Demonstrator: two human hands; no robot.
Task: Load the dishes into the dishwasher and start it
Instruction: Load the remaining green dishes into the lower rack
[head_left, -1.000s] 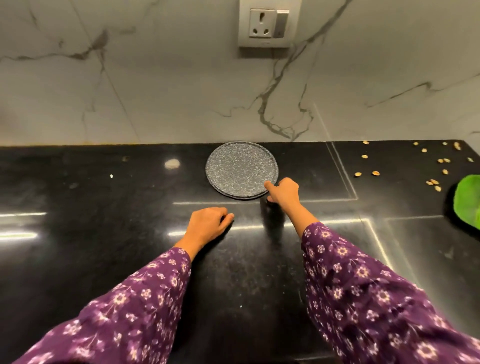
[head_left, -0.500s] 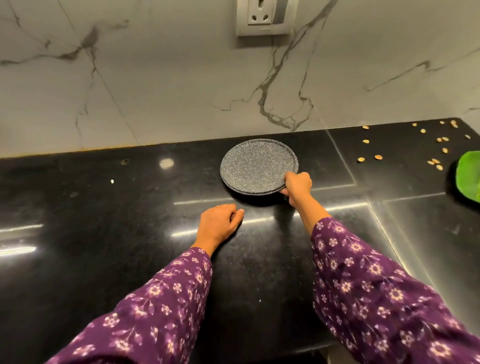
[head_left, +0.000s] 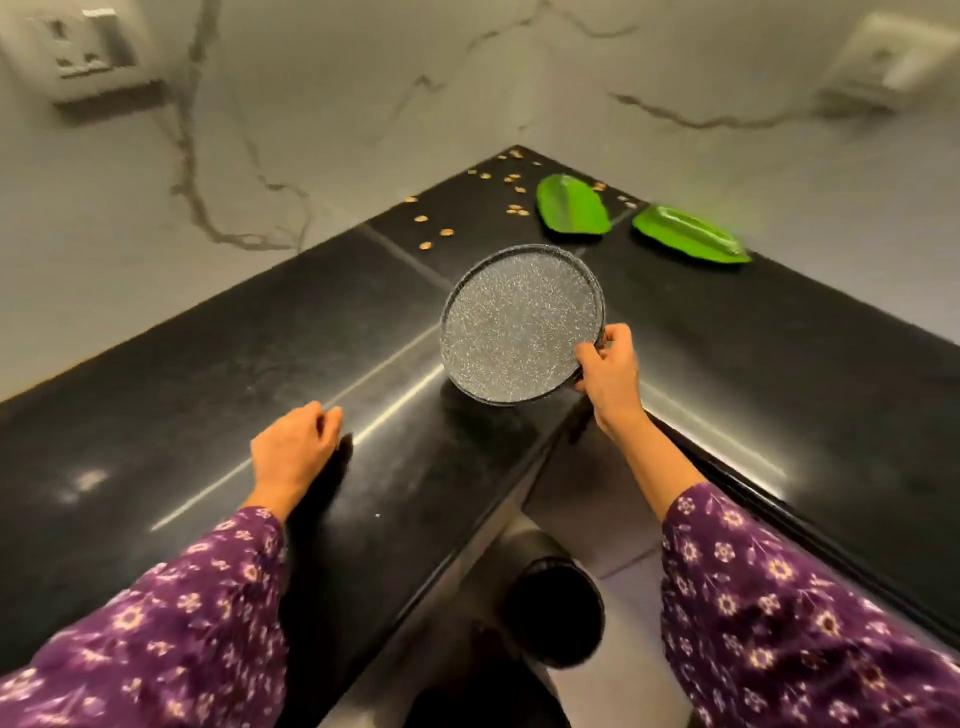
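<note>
A round grey speckled plate (head_left: 514, 325) is lifted off the black counter (head_left: 208, 374) and tilted, its face toward me. My right hand (head_left: 608, 371) grips its right rim, thumb on the face and fingers behind. My left hand (head_left: 293, 452) rests on the counter to the left, fingers loosely curled and holding nothing. The dishwasher is not in view.
Two green leaf-shaped dishes (head_left: 571, 213) (head_left: 688, 236) lie at the far corner of the L-shaped counter, with several small seeds (head_left: 434, 236) scattered near them. Wall sockets (head_left: 85, 49) (head_left: 878, 62) sit on the marble wall. The floor and my dark foot (head_left: 556, 608) show below.
My right hand has raised the plate off the counter and tilted it. The view has swung right, bringing the counter corner and green dishes into sight. The left hand stays on the counter.
</note>
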